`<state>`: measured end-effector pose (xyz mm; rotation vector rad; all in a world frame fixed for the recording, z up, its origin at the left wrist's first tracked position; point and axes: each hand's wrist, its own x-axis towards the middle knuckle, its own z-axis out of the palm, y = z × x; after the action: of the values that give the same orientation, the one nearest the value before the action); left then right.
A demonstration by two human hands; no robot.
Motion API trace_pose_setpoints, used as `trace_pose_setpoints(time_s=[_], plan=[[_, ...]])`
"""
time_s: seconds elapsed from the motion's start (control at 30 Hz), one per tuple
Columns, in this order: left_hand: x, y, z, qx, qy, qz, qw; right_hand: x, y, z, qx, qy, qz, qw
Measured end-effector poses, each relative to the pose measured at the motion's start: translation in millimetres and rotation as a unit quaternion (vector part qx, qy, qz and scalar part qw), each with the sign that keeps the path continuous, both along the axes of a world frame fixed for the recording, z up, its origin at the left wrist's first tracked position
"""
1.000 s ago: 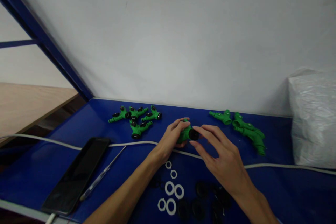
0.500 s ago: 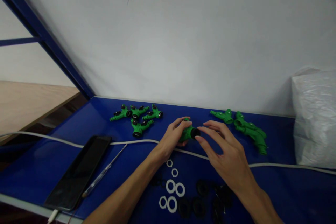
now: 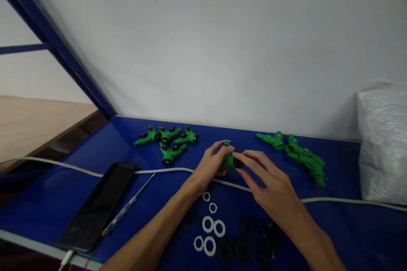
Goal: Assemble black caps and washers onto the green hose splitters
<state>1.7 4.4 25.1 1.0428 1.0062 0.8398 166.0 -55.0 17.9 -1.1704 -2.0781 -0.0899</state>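
My left hand (image 3: pixel 213 161) is closed around a green Y-shaped hose splitter (image 3: pixel 227 161), held just above the blue table. On the splitter's right end sits a black collar (image 3: pixel 237 161). Thumb and fingertips of my right hand (image 3: pixel 267 175) pinch that collar from the right. Below my hands lie several white plastic rings (image 3: pixel 219 228) and several black rings (image 3: pixel 242 249). Behind and to the left are green splitters with black fittings (image 3: pixel 172 152); to the right rest plain green splitter bodies (image 3: pixel 307 159) without black parts.
A black phone (image 3: pixel 98 207) with a charging cable and a screwdriver (image 3: pixel 129 204) lie at the left. A white cable (image 3: pixel 173 170) crosses the blue table (image 3: pixel 337 228) under my hands. At the right stands a plastic-wrapped bundle (image 3: pixel 383 144) by the white wall.
My right hand has closed in on the black collar, its fingers shifting slightly left around it. The left hand keeps its hold on the splitter. The camera view has shifted a little.
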Motion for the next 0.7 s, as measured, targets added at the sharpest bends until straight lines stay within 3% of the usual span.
trace_pose_setpoints(time_s=[0.23,0.43,0.7], plan=[[2.2,-3.3,4.2,0.009,0.045,-0.002,0.999,-1.3,-2.6,0.4,-0.009,0.007,-0.061,0.998],[0.6,-1.8,3.7,0.008,0.031,0.004,0.999,-3.1,-3.3,3.3,-0.042,0.004,-0.014,0.999],[1.5,-0.1,-0.4,0.015,0.039,0.003,0.999,-2.2,-0.8,-4.4,-0.032,0.02,-0.032,0.999]])
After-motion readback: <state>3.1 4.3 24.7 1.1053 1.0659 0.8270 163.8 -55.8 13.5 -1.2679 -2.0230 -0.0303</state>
